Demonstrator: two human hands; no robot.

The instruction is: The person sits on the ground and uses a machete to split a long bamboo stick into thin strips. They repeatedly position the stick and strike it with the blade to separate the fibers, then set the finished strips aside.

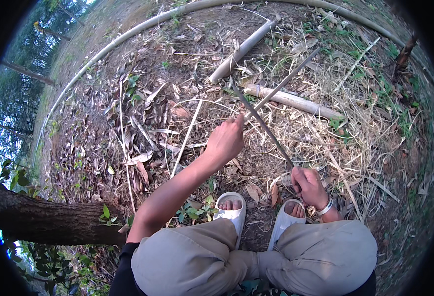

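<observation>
Left hand: the left hand (pixel 225 141) is stretched forward, its fingers pinched on a thin grey bamboo strip (pixel 285 80) that runs up and to the right.
Right hand: the right hand (pixel 308 186) is closed around the handle of a long dark blade (pixel 259 120), low beside the right knee.
Blade: it slants up to the left from the right hand and crosses the thin strip just beside the left fingertips.
Hands: well apart, each clamped on its own thing.
Ground: two pale cut bamboo poles (pixel 286 99) lie beyond the crossing, among dry leaves and straw-coloured shavings (pixel 345 143).
Feet: white open-toed sandals (pixel 231 209) sit between the knees.
Left edge: a dark tree trunk (pixel 49 219) lies low.
</observation>
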